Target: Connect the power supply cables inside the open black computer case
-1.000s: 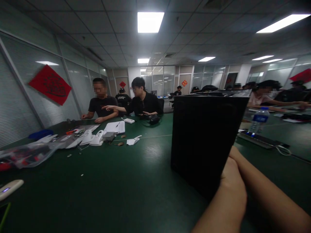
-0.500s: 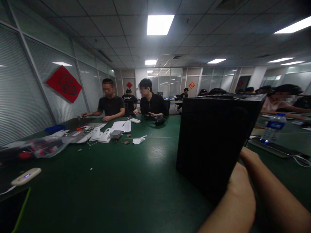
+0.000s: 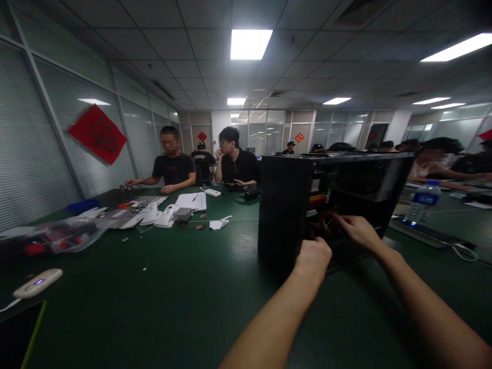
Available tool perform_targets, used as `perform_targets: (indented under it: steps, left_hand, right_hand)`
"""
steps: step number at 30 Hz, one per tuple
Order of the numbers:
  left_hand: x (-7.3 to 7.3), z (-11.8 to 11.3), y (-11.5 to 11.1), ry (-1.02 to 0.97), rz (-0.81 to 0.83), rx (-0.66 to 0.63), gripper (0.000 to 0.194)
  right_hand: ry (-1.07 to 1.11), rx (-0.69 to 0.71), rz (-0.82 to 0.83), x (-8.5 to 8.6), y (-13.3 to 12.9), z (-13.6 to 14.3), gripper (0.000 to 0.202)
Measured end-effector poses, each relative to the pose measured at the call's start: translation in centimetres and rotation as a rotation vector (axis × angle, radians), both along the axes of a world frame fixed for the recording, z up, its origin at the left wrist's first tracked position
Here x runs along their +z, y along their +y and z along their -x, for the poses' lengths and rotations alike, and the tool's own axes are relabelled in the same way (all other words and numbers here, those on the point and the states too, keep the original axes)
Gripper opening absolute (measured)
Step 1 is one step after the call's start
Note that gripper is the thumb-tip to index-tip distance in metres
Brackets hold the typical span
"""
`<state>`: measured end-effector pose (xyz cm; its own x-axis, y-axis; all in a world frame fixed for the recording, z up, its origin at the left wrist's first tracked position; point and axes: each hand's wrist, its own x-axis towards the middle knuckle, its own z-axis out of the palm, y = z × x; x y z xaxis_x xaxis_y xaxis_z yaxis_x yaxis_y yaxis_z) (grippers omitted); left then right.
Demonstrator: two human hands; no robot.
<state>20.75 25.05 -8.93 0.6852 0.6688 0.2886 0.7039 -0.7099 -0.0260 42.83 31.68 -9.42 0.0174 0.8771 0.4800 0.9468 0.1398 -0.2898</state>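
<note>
The black case [image 3: 285, 215] opens toward left hand [image 3: 314, 259] (fingers curled) and right hand [image 3: 360, 231]; long axis and finger hold, I cannot tell.

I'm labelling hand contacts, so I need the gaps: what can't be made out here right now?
All in the head view:
What the left hand grasps, if anything: its own back hides that.
What the right hand pinches, if anything: lost in dark shadow.
Lower inside of the computer case: hands and shadow cover it.
Green-edged device: cut off by the left and bottom edges.
Small print on the water bottle: too small.
</note>
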Motion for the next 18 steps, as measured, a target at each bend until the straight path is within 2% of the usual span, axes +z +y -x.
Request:
perform_targets:
  steps: [2,6,8,12,18]
  left_hand:
    - [0.4,2.0,0.6,0.004,0.002,0.047,0.038]
    - [0.8,6.4,1.6,0.043,-0.013,0.071,0.046]
    - [0.9,8.6,1.8,0.062,-0.031,0.064,0.046]
    - [1.1,12.9,1.3,0.089,-0.082,0.072,0.045]
    - [2.3,20.1,-1.2,0.212,-0.130,0.097,0.042]
  right_hand:
    - [-0.027,0.011,-0.010,-0.5,-0.3,1.0,0.063]
    - [-0.191,-0.057,-0.188,-2.2,-1.5,2.8,0.062]
    - [-0.247,-0.004,-0.213,-2.7,-2.3,4.1,0.059]
    - [-0.324,0.060,-0.241,-2.5,-4.1,7.8,0.061]
    - [-0.334,0.096,-0.243,-1.7,-7.0,15.1,0.065]
